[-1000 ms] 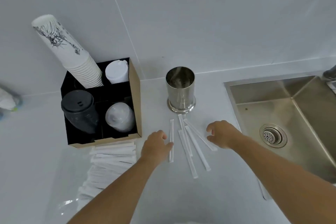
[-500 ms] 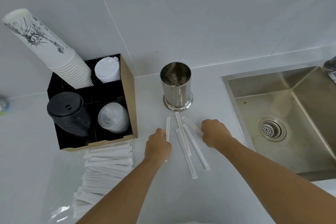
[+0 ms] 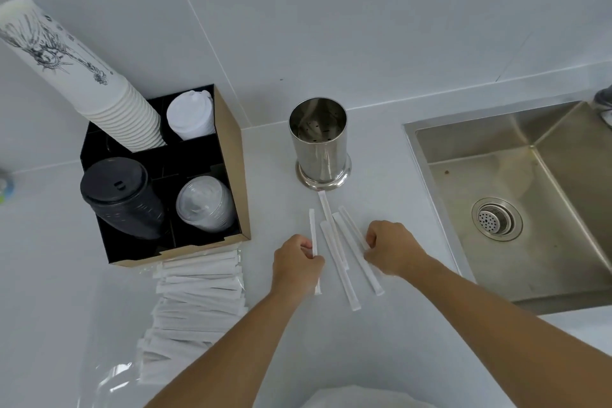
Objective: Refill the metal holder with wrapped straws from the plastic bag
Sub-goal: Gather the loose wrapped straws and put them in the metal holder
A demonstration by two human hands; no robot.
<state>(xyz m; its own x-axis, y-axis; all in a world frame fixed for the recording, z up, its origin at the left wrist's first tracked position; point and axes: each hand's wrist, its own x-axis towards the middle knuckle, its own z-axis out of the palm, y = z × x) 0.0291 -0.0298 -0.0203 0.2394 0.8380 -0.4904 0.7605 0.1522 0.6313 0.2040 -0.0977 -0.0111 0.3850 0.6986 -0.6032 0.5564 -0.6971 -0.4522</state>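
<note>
Five loose white paper-wrapped straws (image 3: pixel 334 250) on pale desk (image 3: pixel 414 341), six o'clock of empty shiny steel cylinder holder (image 3: pixel 319 142). Left hand (image 3: pixel 295 263) grip pinches leftmost straw; right hand (image 3: pixel 390 250) grip closing on rightmost. Light, thin, slippery, bendable: gather mid-length, bundle.

no readable text anywhere here. the stack of paper cups (image 3: pixel 59 53) carries a black line drawing, its small print too blurred to read.
</note>
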